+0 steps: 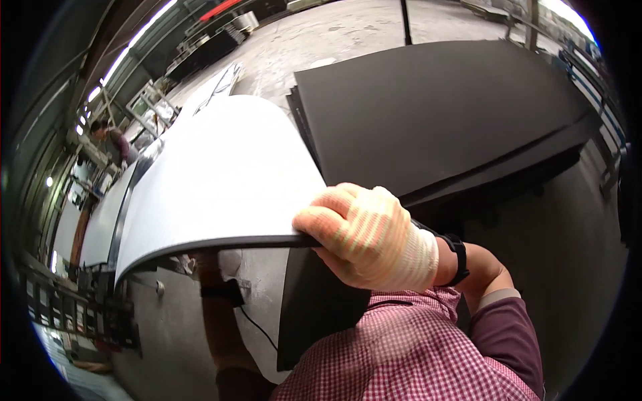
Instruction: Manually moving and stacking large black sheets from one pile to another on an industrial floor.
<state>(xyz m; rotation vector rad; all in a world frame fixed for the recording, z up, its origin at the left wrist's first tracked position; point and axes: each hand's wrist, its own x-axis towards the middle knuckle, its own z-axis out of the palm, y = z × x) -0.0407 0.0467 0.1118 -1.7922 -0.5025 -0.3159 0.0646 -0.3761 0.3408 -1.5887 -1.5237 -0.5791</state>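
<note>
My right hand (368,237), in a pale knit glove, is shut on the near edge of a large flexible sheet (221,180). The sheet is white on top with a thin black edge, and it bows upward and away to the left. My left forearm (221,334), with a dark band at the wrist, reaches up under the sheet, which hides the hand. A second black sheet (314,307) hangs below my right hand, in front of my checked shirt.
A stack of large black sheets (435,113) lies to the right and behind, on a concrete floor (348,33). Another person (110,137) stands far left by metal frames. A dark metal rack (80,307) sits at lower left.
</note>
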